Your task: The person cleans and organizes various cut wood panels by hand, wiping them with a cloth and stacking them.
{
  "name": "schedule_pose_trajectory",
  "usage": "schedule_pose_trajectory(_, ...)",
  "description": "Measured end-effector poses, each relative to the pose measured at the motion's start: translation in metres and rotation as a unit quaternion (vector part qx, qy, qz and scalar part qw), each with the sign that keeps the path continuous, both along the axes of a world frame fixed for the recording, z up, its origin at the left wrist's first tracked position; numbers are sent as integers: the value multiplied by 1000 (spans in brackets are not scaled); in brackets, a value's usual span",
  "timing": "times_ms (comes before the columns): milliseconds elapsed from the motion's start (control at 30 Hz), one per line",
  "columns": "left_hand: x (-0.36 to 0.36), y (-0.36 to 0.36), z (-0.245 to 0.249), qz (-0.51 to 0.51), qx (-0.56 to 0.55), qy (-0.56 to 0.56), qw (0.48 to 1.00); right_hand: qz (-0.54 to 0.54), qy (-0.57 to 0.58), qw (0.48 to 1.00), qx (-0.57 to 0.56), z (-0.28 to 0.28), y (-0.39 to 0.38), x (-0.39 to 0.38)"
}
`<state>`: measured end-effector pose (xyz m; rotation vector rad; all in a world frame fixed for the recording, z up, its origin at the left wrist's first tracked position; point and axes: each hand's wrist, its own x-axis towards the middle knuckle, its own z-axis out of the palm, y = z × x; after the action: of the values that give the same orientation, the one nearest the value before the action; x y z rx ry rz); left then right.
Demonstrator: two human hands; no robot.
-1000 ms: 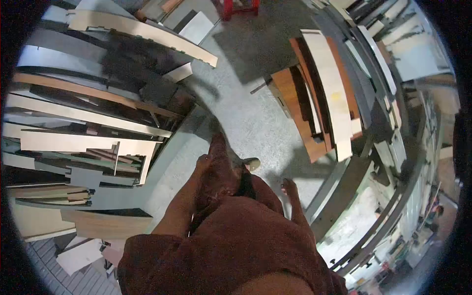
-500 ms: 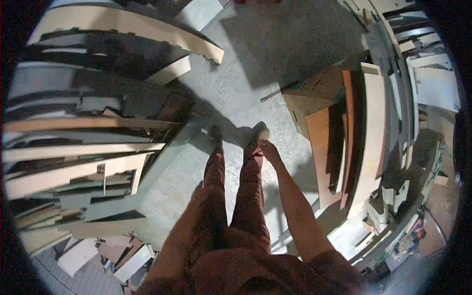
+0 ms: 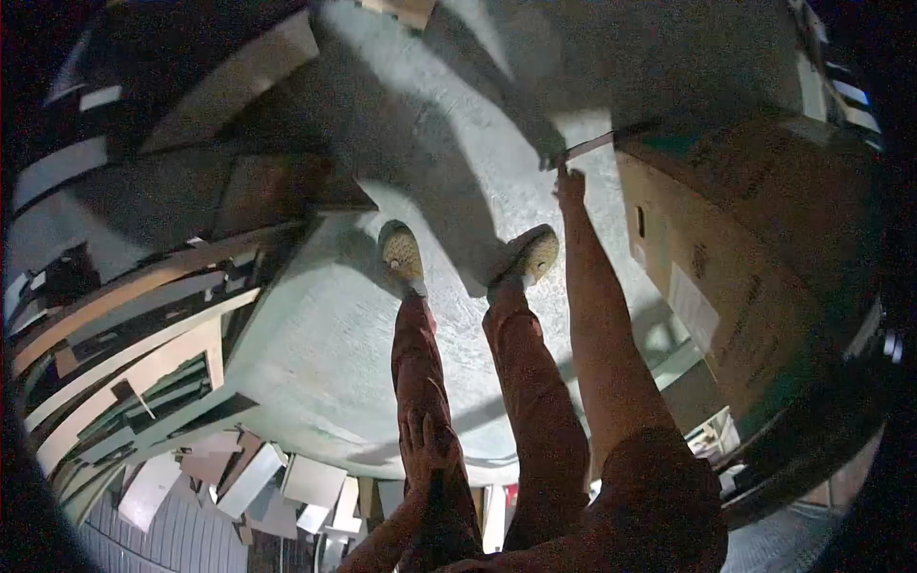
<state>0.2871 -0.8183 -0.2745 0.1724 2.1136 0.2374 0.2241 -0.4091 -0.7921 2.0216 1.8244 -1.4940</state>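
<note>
My right hand reaches forward over the concrete floor, its fingers at the near end of a thin dark strip. The strip lies beside a large cardboard box on the right. Whether the fingers grip the strip is too unclear to tell. Resting on my left thigh, my left hand has its fingers spread and holds nothing. My two light-coloured shoes stand apart on the floor.
Boards and panels are stacked along the left side. White and brown offcuts lie at the lower left and bottom. A dark shadow covers part of the floor ahead.
My right hand has moved from near my right shoe forward to the strip. My left hand now shows on my thigh. The view has turned, and the cardboard box appears much larger.
</note>
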Motion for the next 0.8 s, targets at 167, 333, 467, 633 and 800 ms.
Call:
schedule_pose_trajectory(167,-22,22,-20,106,2,-59,993,114,-270,947,128,-26,19,-36)
schedule_pose_trajectory(333,0,7,8,168,20,-45,984,677,-387,621,84,-11,41,-31)
schedule_pose_trajectory(467,13,8,13,199,92,-18,976,562,-209,753,270,89,-27,-30)
schedule_pose_trajectory(633,-6,6,0,173,233,8,957,246,-247,932,101,249,-104,-2)
schedule_pose_trajectory(800,-35,-33,-5,125,336,17,934,168,-174,964,106,435,-120,3)
